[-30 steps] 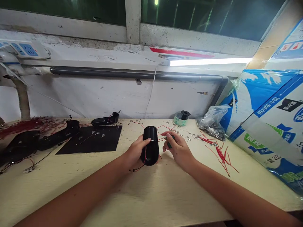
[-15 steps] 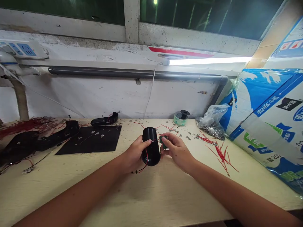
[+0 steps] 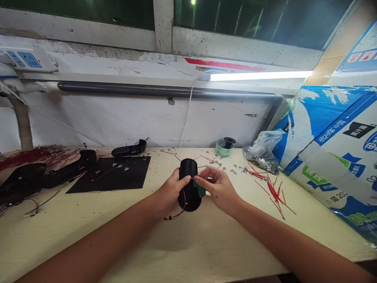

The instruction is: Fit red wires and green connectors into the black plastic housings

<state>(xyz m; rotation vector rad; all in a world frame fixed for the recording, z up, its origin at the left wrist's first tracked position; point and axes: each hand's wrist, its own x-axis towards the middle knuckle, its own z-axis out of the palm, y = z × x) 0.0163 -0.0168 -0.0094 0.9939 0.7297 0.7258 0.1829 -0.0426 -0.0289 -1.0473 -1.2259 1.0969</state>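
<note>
My left hand is wrapped round a black oval plastic housing held just above the bench, a thin red wire trailing out under it. My right hand pinches a small green part against the housing's right side, thumb and forefinger closed together and touching my left fingertips. Both forearms reach in from the bottom edge.
A black mat with small metal pieces lies to the left, with more black housings and red wire bundles beyond. A tape roll, a plastic bag of parts, loose red wires and a printed carton stand right.
My right hand has moved left from beside the housing onto its side, bringing the green part against it. The housing has tilted slightly and dropped a little.
</note>
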